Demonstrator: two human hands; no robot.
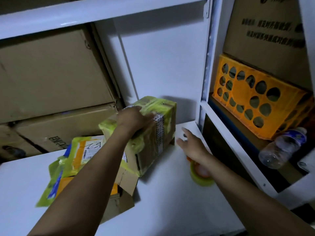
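Resting flat-fingered on the box [167,123], the left hand [134,119] is blurred; the right hand [190,143], fingers spread, half hides a tape roll [202,181].

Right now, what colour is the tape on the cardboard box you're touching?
Yellow-green tape on the brown cardboard box; the head view shows it best.

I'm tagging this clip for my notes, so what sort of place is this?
Probably a parcel storeroom or small warehouse: white metal shelving, stacked cardboard cartons, and a taped parcel under the left hand, with a tape roll nearby.
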